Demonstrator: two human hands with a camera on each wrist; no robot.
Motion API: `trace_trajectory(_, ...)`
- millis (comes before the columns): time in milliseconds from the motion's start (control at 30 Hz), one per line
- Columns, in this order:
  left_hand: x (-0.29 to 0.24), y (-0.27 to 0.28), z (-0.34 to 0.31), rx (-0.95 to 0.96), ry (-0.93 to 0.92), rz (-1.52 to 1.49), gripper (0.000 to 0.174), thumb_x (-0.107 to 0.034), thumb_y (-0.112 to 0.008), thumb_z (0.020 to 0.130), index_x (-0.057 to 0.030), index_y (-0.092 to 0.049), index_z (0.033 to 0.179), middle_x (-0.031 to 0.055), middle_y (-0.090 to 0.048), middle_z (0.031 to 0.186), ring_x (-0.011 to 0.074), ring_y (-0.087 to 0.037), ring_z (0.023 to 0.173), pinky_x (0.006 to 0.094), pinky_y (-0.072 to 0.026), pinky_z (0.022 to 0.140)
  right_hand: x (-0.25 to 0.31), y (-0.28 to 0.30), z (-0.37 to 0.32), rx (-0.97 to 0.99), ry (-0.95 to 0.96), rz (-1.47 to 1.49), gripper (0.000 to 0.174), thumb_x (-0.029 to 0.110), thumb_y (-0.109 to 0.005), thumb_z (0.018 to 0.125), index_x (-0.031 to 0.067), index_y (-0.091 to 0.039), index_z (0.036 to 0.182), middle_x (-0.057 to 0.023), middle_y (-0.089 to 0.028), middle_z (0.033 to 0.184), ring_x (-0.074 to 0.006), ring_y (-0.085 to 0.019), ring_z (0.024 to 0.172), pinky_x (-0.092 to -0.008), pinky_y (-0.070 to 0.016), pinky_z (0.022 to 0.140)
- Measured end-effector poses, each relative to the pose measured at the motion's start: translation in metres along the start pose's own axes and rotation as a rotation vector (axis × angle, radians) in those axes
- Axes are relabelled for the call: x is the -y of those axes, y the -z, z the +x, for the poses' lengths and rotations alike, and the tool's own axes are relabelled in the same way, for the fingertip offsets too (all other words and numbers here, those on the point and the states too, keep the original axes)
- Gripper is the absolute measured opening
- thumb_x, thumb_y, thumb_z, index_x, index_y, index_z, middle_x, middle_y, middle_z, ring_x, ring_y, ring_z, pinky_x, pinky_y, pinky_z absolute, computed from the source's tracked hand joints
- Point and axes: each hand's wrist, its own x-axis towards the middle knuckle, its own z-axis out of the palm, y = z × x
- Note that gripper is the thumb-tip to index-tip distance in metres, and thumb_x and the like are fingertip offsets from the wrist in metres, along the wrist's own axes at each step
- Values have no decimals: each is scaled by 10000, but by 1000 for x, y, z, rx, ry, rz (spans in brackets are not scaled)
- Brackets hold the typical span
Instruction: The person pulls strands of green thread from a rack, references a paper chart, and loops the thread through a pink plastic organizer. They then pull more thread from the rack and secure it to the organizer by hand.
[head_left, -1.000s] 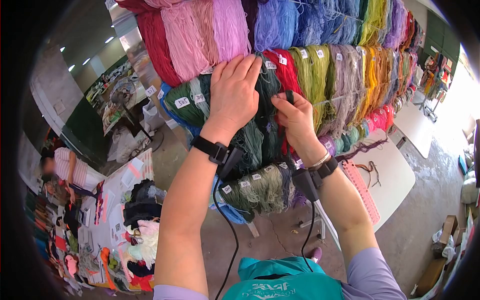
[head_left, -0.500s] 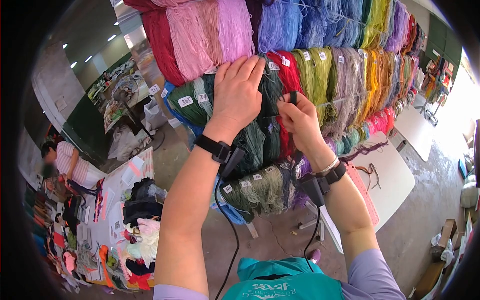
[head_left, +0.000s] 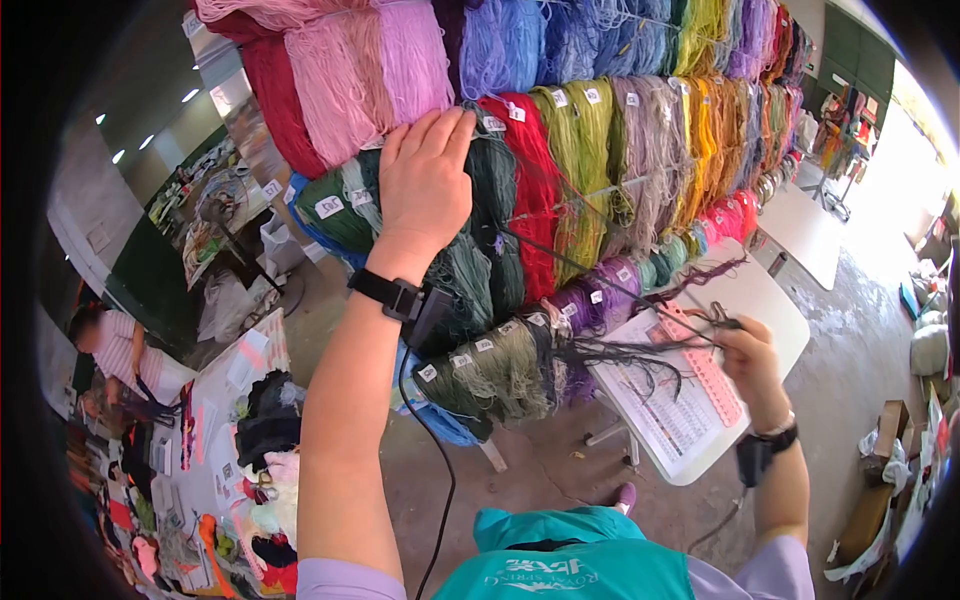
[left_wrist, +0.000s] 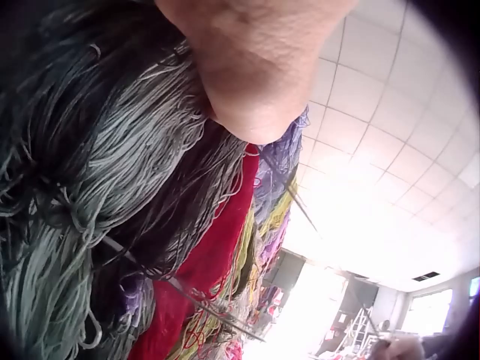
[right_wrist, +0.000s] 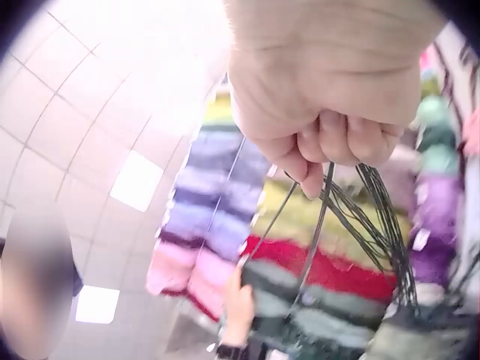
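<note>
My left hand (head_left: 428, 185) lies with extended fingers on the hanging dark green thread skeins (head_left: 495, 200), fingertips at their upper edge under the pink skeins. Off to the right, over a white table, my right hand (head_left: 752, 365) pinches dark threads (right_wrist: 386, 225) in curled fingers. Two lengths stretch taut from the dark green skeins to this hand, crossing in front of a red skein (head_left: 535, 205). A looser dark bunch also runs from the lower skeins toward the fingers. In the left wrist view, the heel of the left hand (left_wrist: 255, 82) sits against the dark skeins.
Rows of labelled skeins (head_left: 645, 150) in many colours extend to the right. On the white table (head_left: 788, 315) lie a printed sheet (head_left: 655, 410) and a pink strip with holes (head_left: 715, 385). At left, a person (head_left: 115, 345) stands by a cluttered table (head_left: 215, 405).
My right hand has moved from beside the dark green skeins out to the lower right, drawing dark threads taut. The left hand keeps its place on the skeins while the head view has shifted.
</note>
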Motion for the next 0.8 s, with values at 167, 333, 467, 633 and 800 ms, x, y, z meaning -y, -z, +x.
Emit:
trace_trajectory(167,-1,-1,0,-15,-5,50,513,-129,-591,793,-93,-559,1303,28,-553,1319,208,-485,1242,413,-317,1076,-74,256,-55,-809,12,-19,140,139,-580,860,132,-560,722,97,-337,529,-22,-245,381,-217,-161,344)
trace_trajectory(333,1,0,0,-25,-19,45,509,-133,-594,795,-96,-562,1301,25,-552,1320,208,-487,1238,410,-321,1066,-92,349,-85,-1035,10,287,118,194,-573,898,153,-571,787,72,-487,591,-57,-311,399,-230,-183,349)
trace_trajectory(467,-2,0,0,-32,-27,42,504,-133,-594,793,-90,-566,1294,28,-559,1311,209,-494,1230,409,-325,1062,-37,190,-25,-469,-81,519,112,173,-553,960,135,-575,857,70,-542,640,-27,-343,391,-189,-232,326)
trace_trajectory(633,0,5,-1,4,-33,5,536,-90,-557,799,-81,-530,1334,49,-544,1327,220,-493,1237,417,-329,1058,3,-45,37,221,-136,611,114,168,-573,962,117,-573,860,96,-274,545,-27,-231,402,-208,-181,375)
trace_trajectory(800,2,4,-2,1,-41,-21,539,-88,-556,784,-70,-537,1322,59,-541,1328,225,-493,1238,415,-325,1062,16,-190,91,378,144,573,99,99,-647,909,41,-626,986,85,-379,587,-36,-319,444,-212,-210,411)
